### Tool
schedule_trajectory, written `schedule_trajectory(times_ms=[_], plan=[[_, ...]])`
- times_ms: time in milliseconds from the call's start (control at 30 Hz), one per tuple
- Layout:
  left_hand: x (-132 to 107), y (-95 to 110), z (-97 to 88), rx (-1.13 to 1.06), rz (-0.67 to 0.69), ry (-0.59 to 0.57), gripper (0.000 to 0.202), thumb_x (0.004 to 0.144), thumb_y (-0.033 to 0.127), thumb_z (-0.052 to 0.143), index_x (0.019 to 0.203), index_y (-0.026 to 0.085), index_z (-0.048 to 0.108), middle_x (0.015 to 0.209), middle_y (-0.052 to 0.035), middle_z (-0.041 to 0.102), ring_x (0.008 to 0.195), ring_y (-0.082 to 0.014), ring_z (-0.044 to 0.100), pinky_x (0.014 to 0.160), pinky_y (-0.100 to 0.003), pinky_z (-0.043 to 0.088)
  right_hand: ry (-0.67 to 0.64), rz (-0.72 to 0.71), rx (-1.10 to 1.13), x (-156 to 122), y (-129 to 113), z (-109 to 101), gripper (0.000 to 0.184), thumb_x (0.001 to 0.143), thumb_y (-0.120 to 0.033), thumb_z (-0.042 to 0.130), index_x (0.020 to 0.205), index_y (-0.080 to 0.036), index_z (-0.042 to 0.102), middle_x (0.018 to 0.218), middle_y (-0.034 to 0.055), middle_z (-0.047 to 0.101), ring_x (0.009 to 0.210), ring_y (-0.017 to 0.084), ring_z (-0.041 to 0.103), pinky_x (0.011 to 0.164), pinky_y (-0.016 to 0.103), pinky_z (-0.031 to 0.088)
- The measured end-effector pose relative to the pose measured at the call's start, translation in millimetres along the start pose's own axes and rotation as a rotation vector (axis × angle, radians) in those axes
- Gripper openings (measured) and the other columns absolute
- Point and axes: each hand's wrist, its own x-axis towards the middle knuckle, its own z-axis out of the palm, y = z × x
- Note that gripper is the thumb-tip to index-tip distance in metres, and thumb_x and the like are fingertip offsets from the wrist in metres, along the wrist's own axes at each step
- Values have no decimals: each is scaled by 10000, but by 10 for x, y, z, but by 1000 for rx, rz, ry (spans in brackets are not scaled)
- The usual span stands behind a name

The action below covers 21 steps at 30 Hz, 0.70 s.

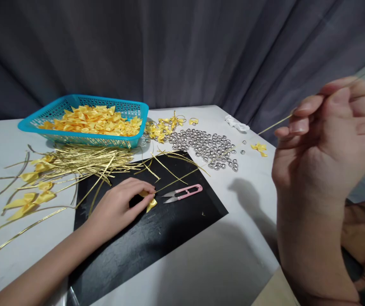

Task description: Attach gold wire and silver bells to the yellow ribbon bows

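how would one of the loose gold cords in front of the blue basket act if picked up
Probably light, since the gold cords look thin. Likely bendy, with some springiness, as several lie in gentle curves. One might drag neighbours along, because many overlap.

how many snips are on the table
1: the pink snips on the black mat, right of the left hand. Any under the gold cords would be hidden.

A small, glossy yellow ribbon piece [151,205] sat pinched in the left hand [123,199], partly hidden; a thin, straight gold cord [274,125] slanted from there up to the right hand [332,140].
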Motion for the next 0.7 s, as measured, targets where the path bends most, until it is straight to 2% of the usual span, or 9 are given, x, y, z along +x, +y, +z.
schedule_trajectory(times_ms=[133,233,400,500,600,700], plan=[[3,8,-35,-13,-1,-44,215,884,329,475,984,234,640,997,-42,694,952,-196,617,841,-326,489,11,-76,-38,24,23,-27,152,846,-150,585,760,-217,690,653,-45,576,482,2,467,520,131,538],[-9,11,-59,2,24,-79,235,887,310,463,1054,244,614,992,-38,688,916,-184,632,796,-302,505,20,-70,-57,16,49,-19,203,873,-120,522,766,-212,667,662,-42,580,502,11,491,553,153,548],[-53,28,-77,28,155,-106,183,876,201,437,918,217,614,935,-50,697,915,-178,633,768,-294,514,19,-66,-75,-14,79,5,160,871,-133,516,784,-194,636,655,-38,581,500,28,490,543,173,543],[-69,31,-98,4,217,-117,244,798,104,445,930,210,621,991,-58,702,982,-188,616,821,-317,512,23,-54,-90,-15,92,8,122,860,-152,534,787,-194,621,655,-44,582,494,28,483,541,178,539],[-64,18,-122,-25,224,-148,326,735,64,444,957,209,634,1041,-66,695,1007,-199,607,852,-342,510,27,-48,-80,-14,103,14,95,853,-178,554,780,-184,615,643,-39,579,481,25,476,528,171,537],[-49,-4,-124,-48,217,-143,301,766,74,443,929,207,658,998,-74,707,978,-198,620,829,-339,521,23,-41,-72,-14,95,14,68,832,-184,588,775,-186,625,645,-37,580,478,26,474,517,169,540]])
